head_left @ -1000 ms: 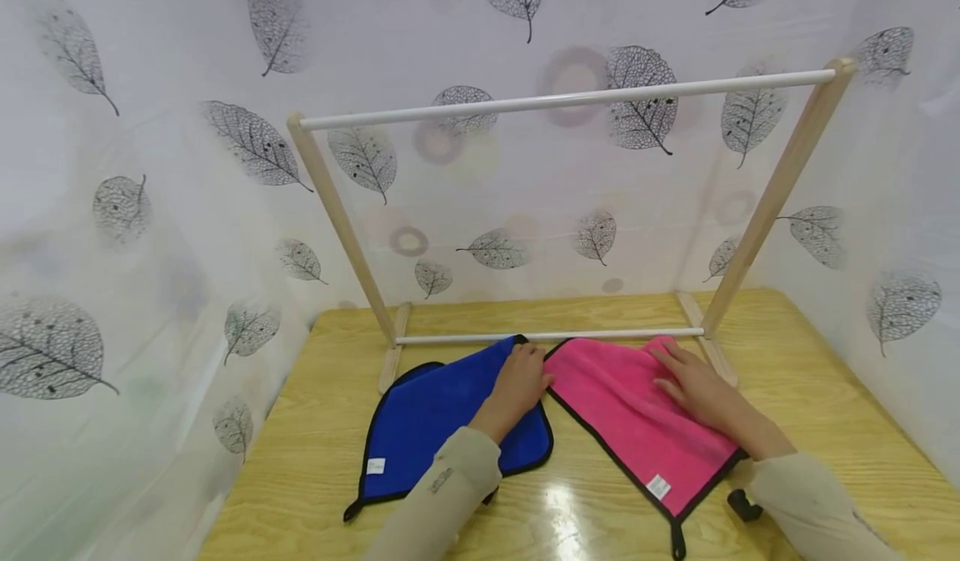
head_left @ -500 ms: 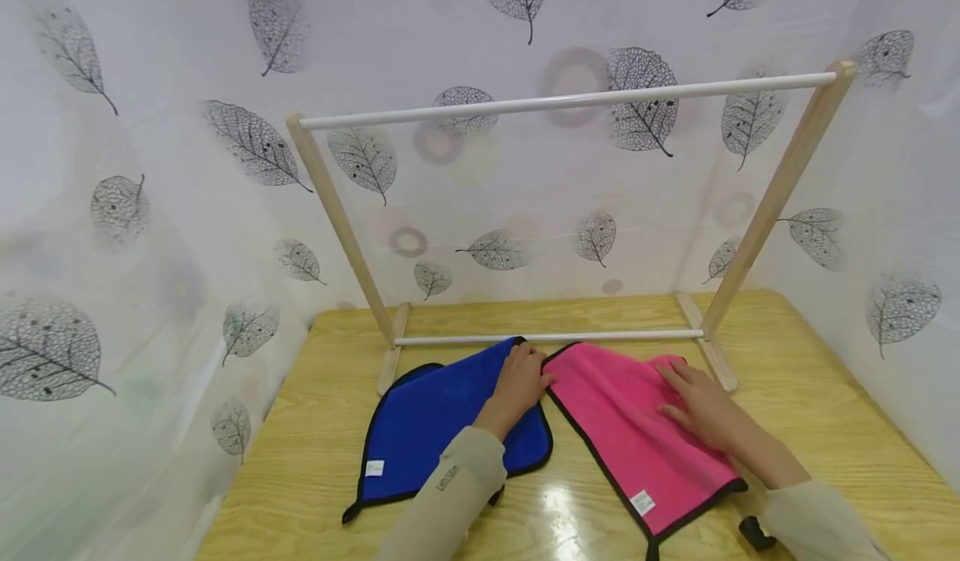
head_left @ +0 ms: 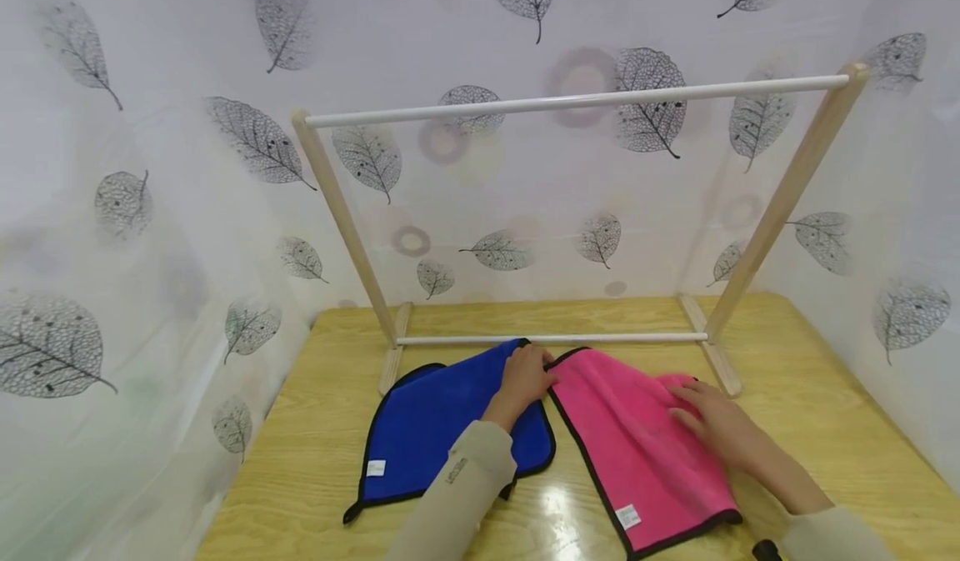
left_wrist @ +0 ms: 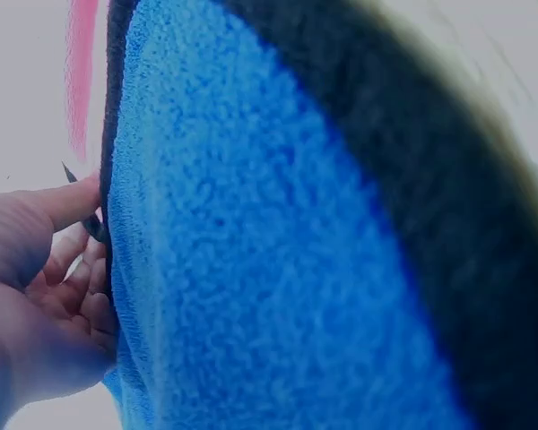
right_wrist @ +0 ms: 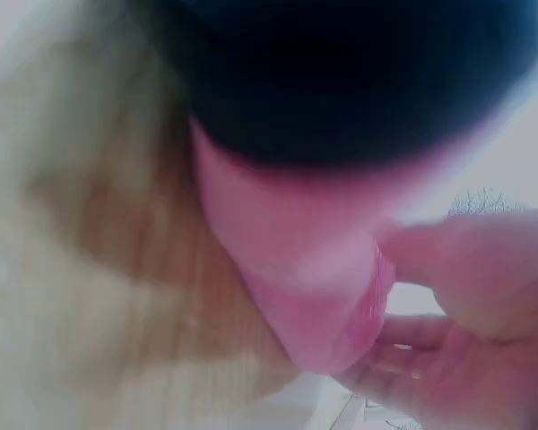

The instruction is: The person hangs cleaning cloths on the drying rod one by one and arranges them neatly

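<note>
A blue towel (head_left: pixel 438 423) with black trim and a white tag lies on the table (head_left: pixel 315 461). To its right is a pink towel (head_left: pixel 633 436), likewise black-edged and tagged, with creases running across it. My left hand (head_left: pixel 522 382) lies over the blue towel's right part, its thumb and fingers pinching the pink towel's upper left corner at the dark trim. In the right wrist view, thumb and fingers of my right hand (right_wrist: pixel 484 305) pinch a fold of pink cloth; in the head view that hand is at the towel's upper right. The pink towel's lower tip runs out of view.
Behind the towels stands a wooden rack with a white top bar (head_left: pixel 577 102) and a low white bar (head_left: pixel 555 339) close to the towels' far edges. A small black object (head_left: pixel 765 550) is by my right sleeve. Leaf-patterned sheeting (head_left: pixel 495 211) surrounds the table.
My right hand has moved toward me and slightly right, drawing the pink towel's right side and lower tip nearer. My left hand stays almost in place. The blue towel has hardly moved.
</note>
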